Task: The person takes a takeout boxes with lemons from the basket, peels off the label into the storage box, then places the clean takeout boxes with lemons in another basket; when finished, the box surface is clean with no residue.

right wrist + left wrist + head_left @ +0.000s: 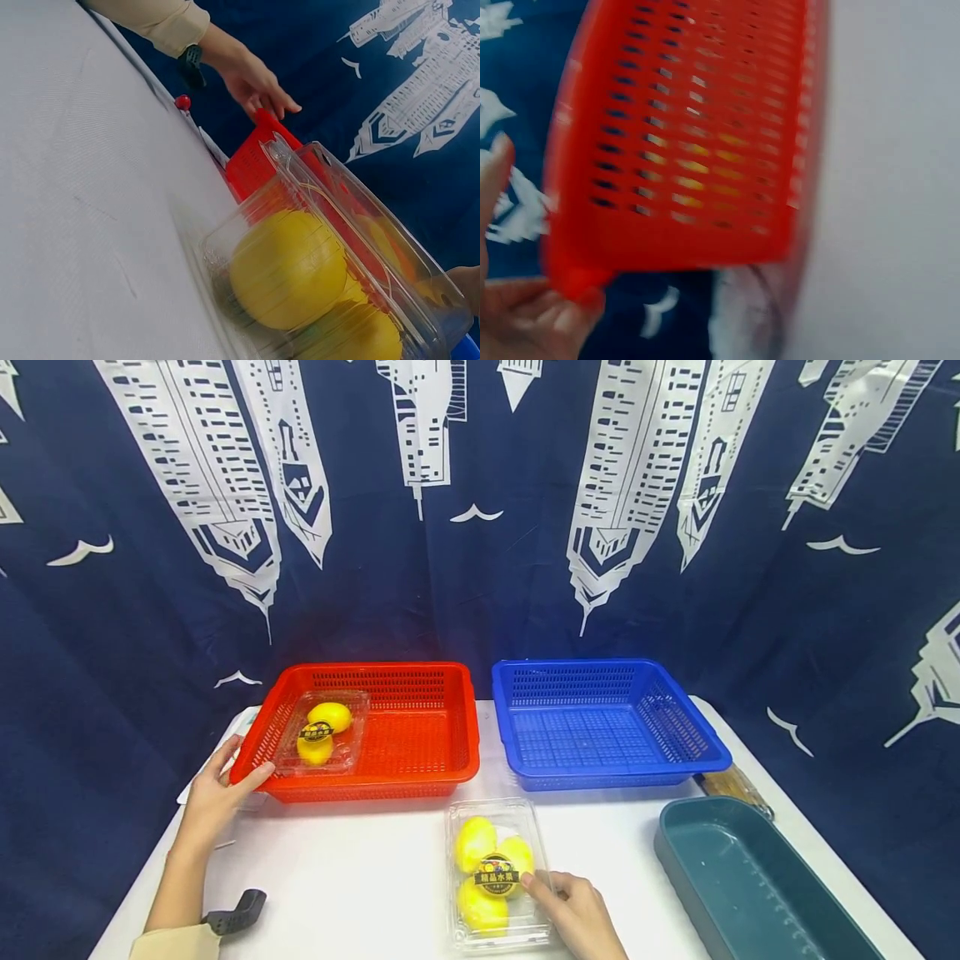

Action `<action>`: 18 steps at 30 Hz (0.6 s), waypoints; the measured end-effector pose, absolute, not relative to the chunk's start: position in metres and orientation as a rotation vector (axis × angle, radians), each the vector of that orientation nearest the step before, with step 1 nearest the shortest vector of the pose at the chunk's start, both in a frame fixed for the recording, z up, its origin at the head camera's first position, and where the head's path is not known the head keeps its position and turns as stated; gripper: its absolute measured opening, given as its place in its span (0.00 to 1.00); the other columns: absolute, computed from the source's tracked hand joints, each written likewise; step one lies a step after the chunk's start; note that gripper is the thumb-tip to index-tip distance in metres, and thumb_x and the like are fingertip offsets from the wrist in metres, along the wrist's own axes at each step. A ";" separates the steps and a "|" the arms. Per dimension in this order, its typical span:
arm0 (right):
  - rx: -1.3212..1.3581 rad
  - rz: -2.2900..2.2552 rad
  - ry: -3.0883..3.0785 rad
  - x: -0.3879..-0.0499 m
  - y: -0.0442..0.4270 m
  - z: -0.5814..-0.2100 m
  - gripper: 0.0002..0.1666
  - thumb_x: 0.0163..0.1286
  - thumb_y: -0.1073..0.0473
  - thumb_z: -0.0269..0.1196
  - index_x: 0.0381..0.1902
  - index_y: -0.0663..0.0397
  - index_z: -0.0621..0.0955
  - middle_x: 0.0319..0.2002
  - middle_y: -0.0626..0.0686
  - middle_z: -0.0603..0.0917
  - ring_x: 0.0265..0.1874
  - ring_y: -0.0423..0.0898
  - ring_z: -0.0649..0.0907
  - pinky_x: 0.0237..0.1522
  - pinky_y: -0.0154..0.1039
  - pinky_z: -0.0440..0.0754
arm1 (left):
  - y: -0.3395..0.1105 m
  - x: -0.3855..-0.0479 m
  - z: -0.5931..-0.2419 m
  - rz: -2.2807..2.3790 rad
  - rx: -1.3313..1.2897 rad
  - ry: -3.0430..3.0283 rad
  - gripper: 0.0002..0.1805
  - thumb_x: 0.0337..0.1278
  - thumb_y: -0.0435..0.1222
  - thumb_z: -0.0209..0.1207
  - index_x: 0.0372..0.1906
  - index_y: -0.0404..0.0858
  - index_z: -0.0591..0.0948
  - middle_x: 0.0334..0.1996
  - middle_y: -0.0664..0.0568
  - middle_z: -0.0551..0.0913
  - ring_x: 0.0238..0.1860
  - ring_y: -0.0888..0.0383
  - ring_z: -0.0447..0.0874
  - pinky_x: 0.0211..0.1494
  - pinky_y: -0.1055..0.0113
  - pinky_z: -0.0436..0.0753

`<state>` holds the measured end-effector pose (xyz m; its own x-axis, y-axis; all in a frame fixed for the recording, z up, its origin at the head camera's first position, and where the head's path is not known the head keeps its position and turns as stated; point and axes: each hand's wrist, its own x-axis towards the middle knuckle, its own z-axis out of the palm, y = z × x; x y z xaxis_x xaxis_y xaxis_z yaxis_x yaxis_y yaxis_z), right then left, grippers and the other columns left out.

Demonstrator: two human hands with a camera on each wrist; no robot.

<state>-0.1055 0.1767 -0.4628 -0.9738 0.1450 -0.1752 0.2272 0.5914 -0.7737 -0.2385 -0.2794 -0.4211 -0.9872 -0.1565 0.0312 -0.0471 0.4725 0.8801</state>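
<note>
At the left, my left hand (213, 797) grips the front-left corner of the red basket (429, 791), thumb and fingers spread around the rim; the left wrist view shows fingers (544, 311) at that corner. Inside the basket lies a clear box (351, 758) with two visible yellow fruits (330, 717). My right hand (581, 912) pinches the right edge of another clear box (525, 814), thumb on its lid beside a black label (497, 875). Yellow fruits (476, 843) show inside this box, also seen close up as a clear box (315, 169) in the right wrist view.
A blue basket (618, 770) stands to the right of the red one. Farther right, a dark green tray (693, 877) runs along the table's edge, with a brown item (731, 787) behind it. A patterned dark blue curtain (450, 585) hangs behind the white table (337, 877).
</note>
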 end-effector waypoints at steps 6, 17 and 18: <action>0.335 -1.337 2.720 -0.105 0.176 -0.461 0.38 0.64 0.36 0.60 0.48 0.69 0.83 0.43 0.62 0.88 0.42 0.53 0.86 0.46 0.55 0.83 | -0.261 -0.221 -0.391 -1.599 0.287 -2.432 0.51 0.60 0.49 0.62 0.78 0.41 0.45 0.77 0.43 0.52 0.77 0.45 0.52 0.69 0.71 0.60; 0.322 -1.377 2.718 -0.104 0.174 -0.462 0.35 0.64 0.37 0.60 0.48 0.66 0.84 0.29 0.54 0.86 0.31 0.47 0.83 0.38 0.44 0.83 | -0.171 -0.180 -0.381 -1.709 -0.119 -2.327 0.44 0.57 0.37 0.67 0.75 0.37 0.58 0.73 0.42 0.65 0.72 0.45 0.63 0.61 0.87 0.67; 0.320 -1.384 2.719 -0.103 0.174 -0.463 0.34 0.65 0.38 0.60 0.48 0.65 0.84 0.26 0.51 0.85 0.29 0.44 0.81 0.35 0.40 0.81 | -0.163 -0.177 -0.384 -1.705 -0.155 -2.345 0.44 0.56 0.37 0.67 0.75 0.36 0.58 0.72 0.42 0.66 0.72 0.44 0.63 0.61 0.88 0.66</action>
<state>-0.1033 0.1742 -0.4630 -0.9755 0.1513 -0.1598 0.2182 0.5719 -0.7908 -0.1770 -0.1630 -0.3838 -0.9661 -0.0532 0.2525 0.2238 0.3143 0.9226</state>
